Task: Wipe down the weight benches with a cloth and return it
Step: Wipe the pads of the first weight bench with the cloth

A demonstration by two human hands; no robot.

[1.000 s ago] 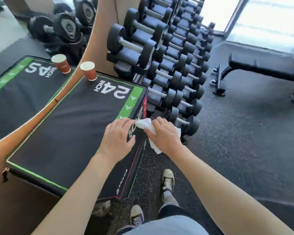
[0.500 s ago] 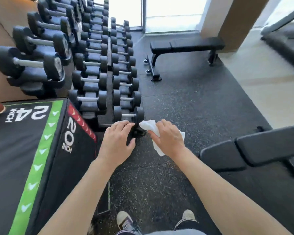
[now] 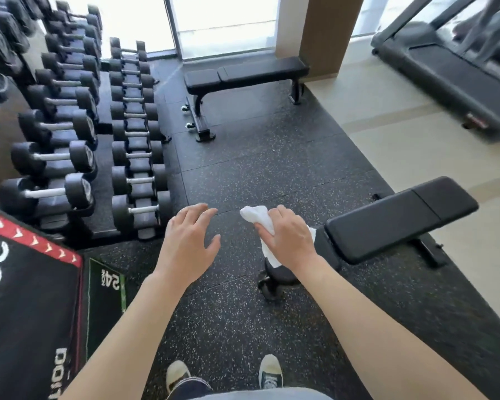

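My right hand (image 3: 290,236) grips a crumpled white cloth (image 3: 256,216) in the air, just left of the near end of a black weight bench (image 3: 399,219) that runs away to the right. My left hand (image 3: 189,242) hovers beside it over the rubber floor, fingers spread and holding nothing. A second black flat bench (image 3: 248,73) stands farther off by the window, beside a brown pillar.
A long rack of black dumbbells (image 3: 133,151) lines the left side. A black plyo box (image 3: 26,298) with red and green trim sits at the lower left. A treadmill (image 3: 448,67) stands at the far right on the pale floor. My feet (image 3: 269,370) are below.
The view has swung right, away from the plyo box toward the benches. My hands moved apart: the left one has opened, the right one still holds the cloth, now beside the near bench.
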